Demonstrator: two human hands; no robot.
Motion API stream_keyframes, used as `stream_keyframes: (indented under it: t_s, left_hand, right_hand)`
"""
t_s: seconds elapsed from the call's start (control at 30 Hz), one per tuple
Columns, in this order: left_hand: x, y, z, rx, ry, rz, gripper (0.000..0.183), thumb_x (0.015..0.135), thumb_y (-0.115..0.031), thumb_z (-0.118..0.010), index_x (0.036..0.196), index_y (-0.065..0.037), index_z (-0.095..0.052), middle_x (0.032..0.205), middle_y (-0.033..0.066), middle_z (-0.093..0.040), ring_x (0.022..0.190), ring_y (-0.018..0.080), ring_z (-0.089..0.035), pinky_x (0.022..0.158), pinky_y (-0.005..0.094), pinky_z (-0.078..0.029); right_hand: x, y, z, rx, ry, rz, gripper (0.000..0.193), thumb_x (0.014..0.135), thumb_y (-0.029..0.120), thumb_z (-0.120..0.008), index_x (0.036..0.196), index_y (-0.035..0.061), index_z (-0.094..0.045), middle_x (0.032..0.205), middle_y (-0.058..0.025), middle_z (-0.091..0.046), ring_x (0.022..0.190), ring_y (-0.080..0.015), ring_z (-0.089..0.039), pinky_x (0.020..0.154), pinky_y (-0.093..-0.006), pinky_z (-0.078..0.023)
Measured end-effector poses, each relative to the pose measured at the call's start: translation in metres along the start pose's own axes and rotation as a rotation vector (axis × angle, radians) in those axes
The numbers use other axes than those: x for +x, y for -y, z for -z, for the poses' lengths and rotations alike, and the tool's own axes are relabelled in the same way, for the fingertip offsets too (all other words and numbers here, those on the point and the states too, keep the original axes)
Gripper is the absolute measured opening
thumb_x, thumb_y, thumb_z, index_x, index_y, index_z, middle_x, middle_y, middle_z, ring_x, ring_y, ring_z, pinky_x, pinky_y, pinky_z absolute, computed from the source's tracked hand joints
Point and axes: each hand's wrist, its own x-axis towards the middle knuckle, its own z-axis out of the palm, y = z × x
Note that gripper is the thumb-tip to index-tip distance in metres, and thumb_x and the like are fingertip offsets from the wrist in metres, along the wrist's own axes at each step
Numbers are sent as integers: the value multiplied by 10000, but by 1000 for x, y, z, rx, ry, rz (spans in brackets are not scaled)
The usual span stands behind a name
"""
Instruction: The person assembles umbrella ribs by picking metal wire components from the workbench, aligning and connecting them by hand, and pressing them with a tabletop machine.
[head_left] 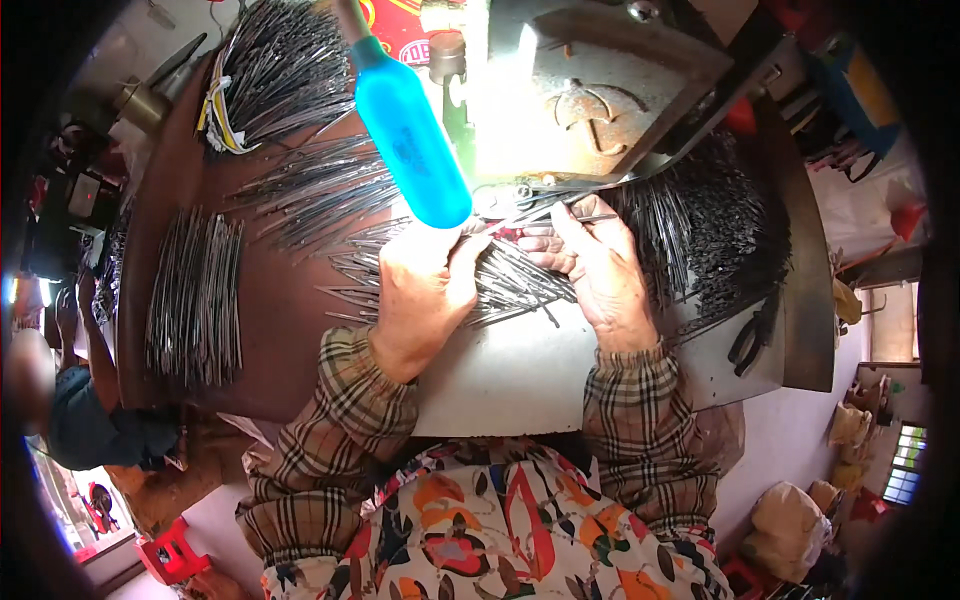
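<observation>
Both hands are raised close under the head of a metal machine (620, 85). My left hand (425, 285) is closed, thumb and fingers pinching a thin metal rib (527, 212), like one from an umbrella. My right hand (605, 275) is also closed, its thumb and fingers gripping thin metal ribs near the machine's lower edge. Exactly how many lie in each hand I cannot tell. Beneath the hands a loose pile of ribs (510, 283) spreads over a pale metal sheet (500, 375). A glowing blue bulb-shaped thing (415, 145) hangs in front, just above my left hand.
On the brown table (275, 350) lie a bundle of ribs (195, 300) at left, a strapped bundle (280, 75) behind, and a dense dark heap (715, 225) at right. Dark-handled pliers (752, 335) rest near the right edge. Another person (105, 415) works at far left, beside a red stool (172, 553).
</observation>
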Motion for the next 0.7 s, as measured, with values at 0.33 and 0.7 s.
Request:
stream_keyframes:
  t_s: [0.33, 0.7]
  left_hand:
    - [4, -8, 1, 64, -1, -8, 148, 799, 50, -676, 944, 24, -686, 907, 164, -687, 780, 263, -672, 743, 324, -524]
    - [14, 24, -22, -65, -66, -185, 226, 765, 98, -654, 973, 8, -664, 810, 144, -643, 679, 305, -611, 638, 382, -481]
  right_hand:
    - [1, -11, -6, 101, -8, 109, 99, 973, 95, -568, 1028, 14, -550, 958, -133, -668, 820, -202, -701, 703, -273, -585]
    - [16, -11, 1, 82, -150, 150, 223, 965, 88, -572, 1168, -4, -554, 991, -121, -667, 826, -217, -697, 721, -294, -596]
